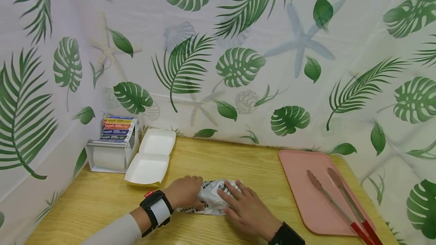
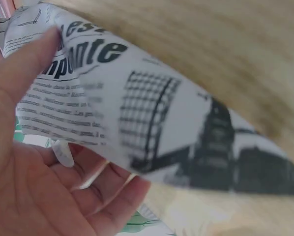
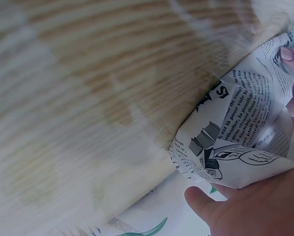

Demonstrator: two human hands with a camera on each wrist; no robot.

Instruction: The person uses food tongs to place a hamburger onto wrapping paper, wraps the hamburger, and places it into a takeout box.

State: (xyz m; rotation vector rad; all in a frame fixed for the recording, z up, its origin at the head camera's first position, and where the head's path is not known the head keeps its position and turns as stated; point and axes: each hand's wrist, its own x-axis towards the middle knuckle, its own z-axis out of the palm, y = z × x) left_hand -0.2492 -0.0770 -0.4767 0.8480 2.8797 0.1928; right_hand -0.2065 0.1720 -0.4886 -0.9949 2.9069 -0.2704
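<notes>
A sheet of newsprint-patterned wrapping paper point(image 1: 214, 196) lies folded into a bundle on the wooden table, in front of the person; what is inside it, if anything, is hidden. The left hand point(image 1: 185, 192) grips the bundle's left end. In the left wrist view the thumb presses the printed paper point(image 2: 83, 98), fingers bent on its other side, and a loose pointed flap sticks out. Across the right part of the bundle rests the right hand point(image 1: 246, 208), its fingers extended and spread. Creased paper point(image 3: 250, 108) lies against that hand in the right wrist view.
An open white clamshell food box point(image 1: 150, 167) stands at the back left, beside a white dispenser point(image 1: 109, 157) with a roll and colourful printed strips. On the right, red-handled tongs point(image 1: 335, 201) lie on a pink tray point(image 1: 296, 184). Leaf-patterned cloth point(image 1: 204, 124) borders the table.
</notes>
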